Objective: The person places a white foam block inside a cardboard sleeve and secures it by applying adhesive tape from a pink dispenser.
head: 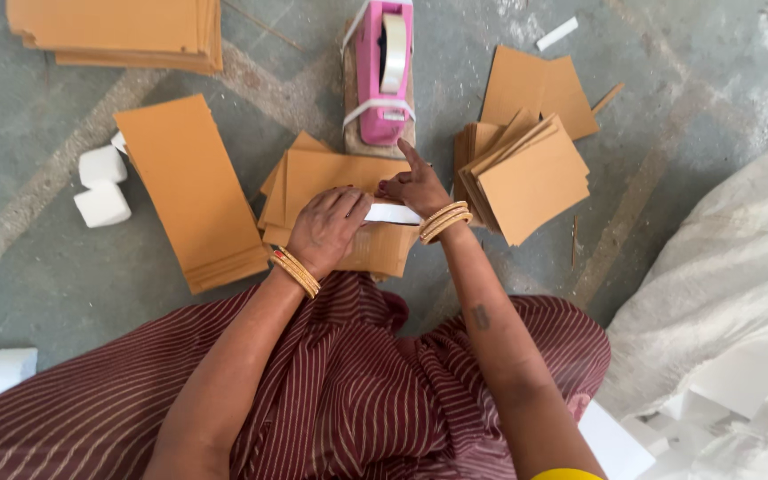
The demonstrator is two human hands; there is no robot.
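Hands both down on a folded cardboard piece lying on the floor, in front of a pink tape dispenser. Left hand curled, palm down, pressing the cardboard with a white strip at its fingertips. Right hand loosely bent, index finger extended, touching the strip; actual pinch can't be confirmed. Cardboard stacks either side, white foam blocks left.
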